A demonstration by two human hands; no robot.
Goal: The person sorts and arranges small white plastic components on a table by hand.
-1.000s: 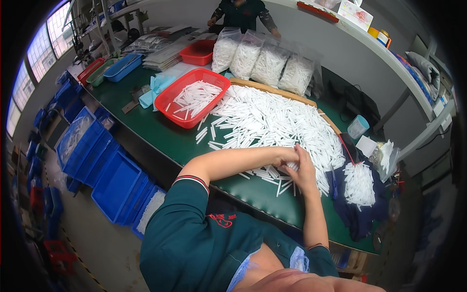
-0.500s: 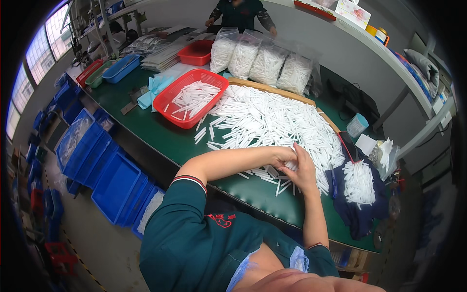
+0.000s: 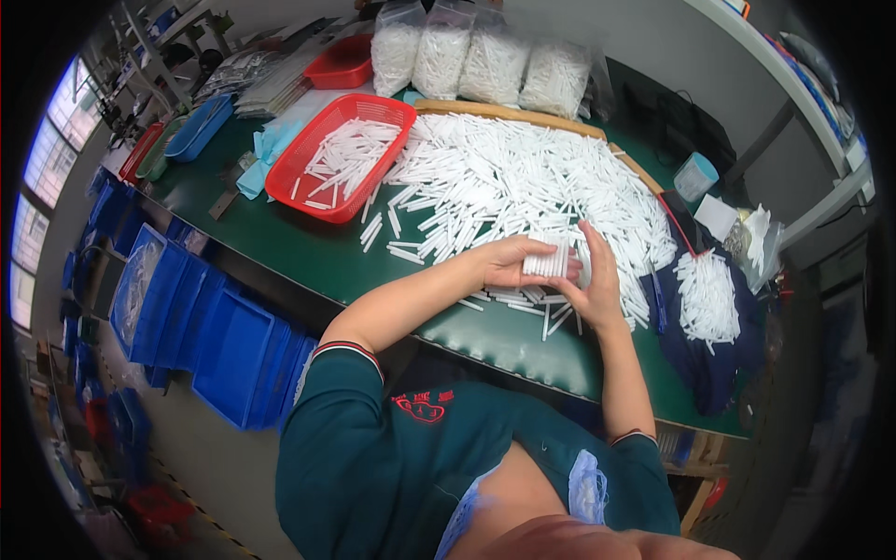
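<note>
A flat row of short white plastic sticks point(image 3: 544, 265) sits in my left hand point(image 3: 504, 262), its fingers closed round the row. Beside it, my right hand point(image 3: 602, 291) cups the row's right side, fingers stretched up and thumb spread near the lower corner. Whether the right thumb presses on the sticks is hard to tell. Both hands are above the near edge of a wide heap of the same loose white sticks point(image 3: 523, 173). A few stray sticks lie on the green table point(image 3: 504, 345) just below my hands.
Left of the heap stands a red basket point(image 3: 271, 187) partly filled with sticks. Wooden strips point(image 3: 509, 114) border the heap, with filled clear bags point(image 3: 443, 51) behind. At right, more sticks point(image 3: 707, 299) lie on dark cloth point(image 3: 695, 369). Blue bins point(image 3: 238, 364) stand left below the table.
My hands have drawn slightly apart, and the row of sticks now shows between them. The right fingers have straightened upward. The whole view has shifted, with the table appearing higher.
</note>
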